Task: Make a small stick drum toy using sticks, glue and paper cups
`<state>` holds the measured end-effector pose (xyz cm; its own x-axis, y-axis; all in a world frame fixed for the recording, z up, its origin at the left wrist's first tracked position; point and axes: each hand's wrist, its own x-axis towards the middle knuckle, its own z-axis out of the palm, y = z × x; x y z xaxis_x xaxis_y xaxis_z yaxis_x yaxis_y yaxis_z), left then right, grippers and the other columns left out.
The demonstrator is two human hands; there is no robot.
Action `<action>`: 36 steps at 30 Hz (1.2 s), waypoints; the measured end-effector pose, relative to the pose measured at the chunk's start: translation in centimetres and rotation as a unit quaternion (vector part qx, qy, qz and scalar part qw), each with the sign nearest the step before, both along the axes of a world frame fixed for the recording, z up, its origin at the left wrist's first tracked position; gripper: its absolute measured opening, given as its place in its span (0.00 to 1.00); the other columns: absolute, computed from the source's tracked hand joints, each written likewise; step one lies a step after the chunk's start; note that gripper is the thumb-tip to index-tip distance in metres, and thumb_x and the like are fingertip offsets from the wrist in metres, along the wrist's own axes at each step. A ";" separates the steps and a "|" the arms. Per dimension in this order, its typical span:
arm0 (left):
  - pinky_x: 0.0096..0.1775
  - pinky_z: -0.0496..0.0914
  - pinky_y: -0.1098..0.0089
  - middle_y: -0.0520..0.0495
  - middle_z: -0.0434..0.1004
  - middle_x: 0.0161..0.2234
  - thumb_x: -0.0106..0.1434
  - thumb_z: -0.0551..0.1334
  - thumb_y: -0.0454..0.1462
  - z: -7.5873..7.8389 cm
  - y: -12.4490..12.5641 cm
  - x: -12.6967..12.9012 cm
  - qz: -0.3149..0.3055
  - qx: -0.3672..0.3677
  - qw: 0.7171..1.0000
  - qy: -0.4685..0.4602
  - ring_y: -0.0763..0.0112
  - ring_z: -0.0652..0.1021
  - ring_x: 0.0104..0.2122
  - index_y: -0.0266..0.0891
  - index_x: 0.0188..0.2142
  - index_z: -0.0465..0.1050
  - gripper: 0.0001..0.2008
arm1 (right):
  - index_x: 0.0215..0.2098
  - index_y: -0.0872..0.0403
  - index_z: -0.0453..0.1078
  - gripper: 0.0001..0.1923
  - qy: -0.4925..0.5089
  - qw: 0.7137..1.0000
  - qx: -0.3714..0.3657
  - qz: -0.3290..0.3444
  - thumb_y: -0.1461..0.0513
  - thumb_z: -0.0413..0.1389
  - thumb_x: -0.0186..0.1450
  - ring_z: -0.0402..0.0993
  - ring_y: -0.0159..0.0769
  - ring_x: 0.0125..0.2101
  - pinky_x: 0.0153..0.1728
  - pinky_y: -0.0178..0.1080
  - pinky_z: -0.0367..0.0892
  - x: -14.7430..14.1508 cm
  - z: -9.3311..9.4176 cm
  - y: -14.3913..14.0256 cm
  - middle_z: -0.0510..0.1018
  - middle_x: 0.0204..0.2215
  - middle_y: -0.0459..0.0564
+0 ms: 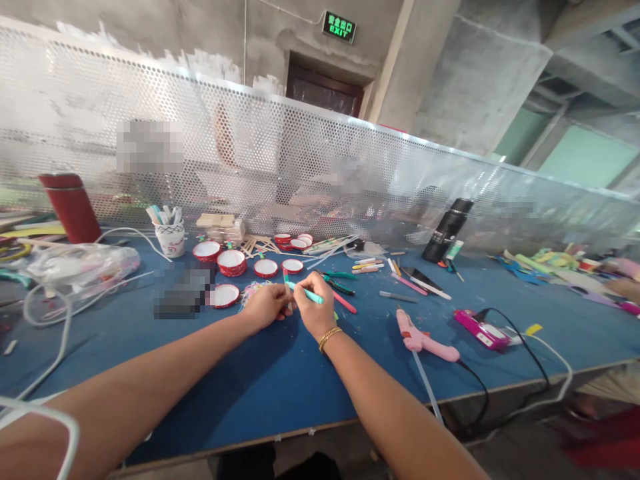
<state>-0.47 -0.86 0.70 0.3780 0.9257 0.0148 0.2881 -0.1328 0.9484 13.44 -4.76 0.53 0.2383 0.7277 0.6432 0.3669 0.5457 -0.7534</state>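
My right hand (pixel 319 310), a gold bracelet at its wrist, is closed round a teal marker pen (pixel 313 294) held slantwise. My left hand (pixel 269 308) pinches a small flat stick (pixel 287 281) that stands upright, coloured red and green near its top. The pen's tip end points at the stick; whether they touch I cannot tell. Just behind my left hand lie a tangle of pastel strings (pixel 255 289) and a round red-rimmed piece with a white face (pixel 224 295). Green-handled pliers (pixel 343 287) and a red pen (pixel 345 302) lie beyond my right hand.
More red-rimmed rounds (pixel 231 261) stand behind, beside a cup of markers (pixel 170 237). To the right are a pink glue gun (pixel 425 343), a magenta power strip (pixel 481 330) with cables, and a black flask (pixel 447 232). A perforated metal screen (pixel 310 173) closes the table's back.
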 end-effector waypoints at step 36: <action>0.27 0.70 0.74 0.53 0.77 0.22 0.59 0.68 0.46 -0.2 0.2 0.0 0.004 -0.010 1.000 -0.006 0.72 0.78 0.23 0.40 0.26 0.72 0.13 | 0.27 0.50 0.64 0.08 -0.007 1.000 0.017 -0.009 0.58 0.56 0.62 0.68 0.33 0.25 0.30 0.36 0.64 0.0 -0.3 0.4 0.71 0.23 0.41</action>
